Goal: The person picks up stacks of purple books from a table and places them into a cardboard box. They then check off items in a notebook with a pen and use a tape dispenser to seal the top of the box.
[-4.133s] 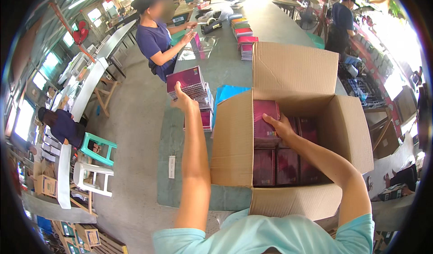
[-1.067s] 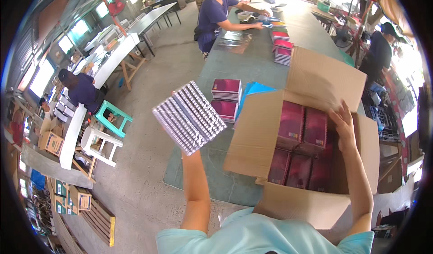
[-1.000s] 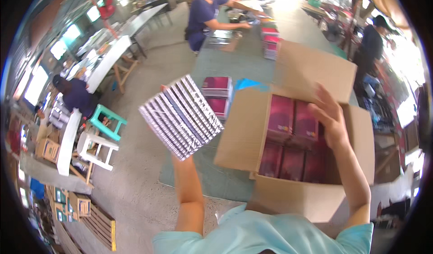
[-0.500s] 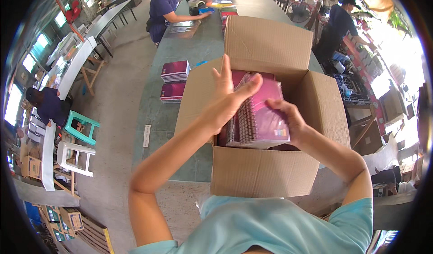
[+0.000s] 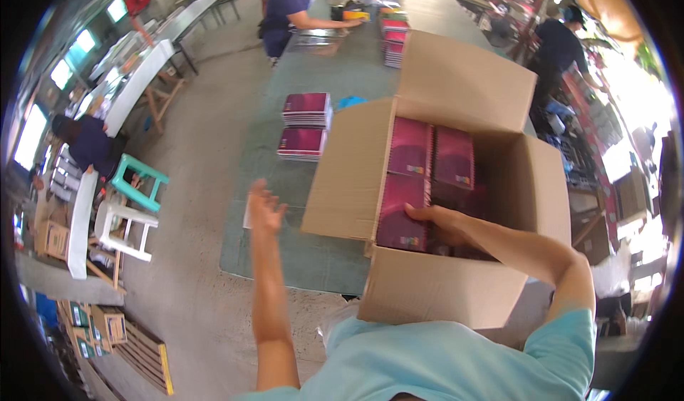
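Note:
An open cardboard box [image 5: 427,287] stands on the table in front of me, its flaps spread. Inside it lie stacks of purple spiral notebooks [image 5: 410,146], with a further stack [image 5: 454,155] beside them. My right hand [image 5: 450,224] reaches into the box and grips the near-left stack of spiral notebooks [image 5: 403,212], thumb on the top cover; its other fingers are hidden along the spiral side. Over the table's left side, apart from the box, my left hand [image 5: 265,212] holds nothing, its fingers spread and slightly blurred.
Two stacks of purple notebooks [image 5: 303,144] sit on the green table [image 5: 285,251] left of the box. Farther back are another notebook pile [image 5: 394,44] and a person [image 5: 296,5] at work. Left of the table stand a green stool [image 5: 139,180] and a white stool [image 5: 127,226].
The notebook stack held between both hands above the box is now down in its near-left part. My left hand has let go and moved left; the view has shifted.

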Demonstrator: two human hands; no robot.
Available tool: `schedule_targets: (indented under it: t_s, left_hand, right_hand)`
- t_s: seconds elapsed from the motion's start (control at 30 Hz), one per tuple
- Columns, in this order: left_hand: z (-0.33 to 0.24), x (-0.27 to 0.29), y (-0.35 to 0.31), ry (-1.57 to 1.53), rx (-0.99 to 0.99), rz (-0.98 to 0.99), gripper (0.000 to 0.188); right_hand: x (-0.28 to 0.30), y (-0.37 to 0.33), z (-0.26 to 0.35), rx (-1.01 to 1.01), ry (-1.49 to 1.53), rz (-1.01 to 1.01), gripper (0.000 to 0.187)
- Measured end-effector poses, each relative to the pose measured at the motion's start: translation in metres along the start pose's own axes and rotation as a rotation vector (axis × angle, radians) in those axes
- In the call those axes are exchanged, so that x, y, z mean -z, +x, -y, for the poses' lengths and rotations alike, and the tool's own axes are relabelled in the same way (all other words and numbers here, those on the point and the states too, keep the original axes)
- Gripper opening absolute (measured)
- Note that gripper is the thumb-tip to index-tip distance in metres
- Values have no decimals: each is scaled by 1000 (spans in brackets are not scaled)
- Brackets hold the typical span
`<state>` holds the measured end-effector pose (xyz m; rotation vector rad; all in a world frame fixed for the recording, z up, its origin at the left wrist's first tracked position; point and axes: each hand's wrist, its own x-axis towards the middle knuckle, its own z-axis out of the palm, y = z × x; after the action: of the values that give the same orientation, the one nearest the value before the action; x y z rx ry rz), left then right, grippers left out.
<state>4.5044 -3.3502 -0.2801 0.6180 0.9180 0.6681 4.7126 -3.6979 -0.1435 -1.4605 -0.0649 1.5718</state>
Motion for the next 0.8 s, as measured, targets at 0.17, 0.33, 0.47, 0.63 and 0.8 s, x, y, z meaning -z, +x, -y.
schedule_targets:
  t_s: [0.17,0.33,0.47,0.63,0.8]
  left_hand:
    - [56,-74,86,95,107,-124,99]
    - [58,-124,155,815,54,-720,123]
    - [83,-175,147,599,-347,-577,110]
    - [52,-92,178,-254,-718,-22,72]
    - [14,-72,70,-718,-107,574,55]
  right_hand:
    - [10,-18,39,-63,-1146,-258,76]
    - [14,-35,54,26,-1495,-202,76]
    - [33,-41,51,-57,-1480,-174,75]
    - [29,-33,54,118,-1532,-152,73]
    - [38,-63,59,67,-1481,-76,68]
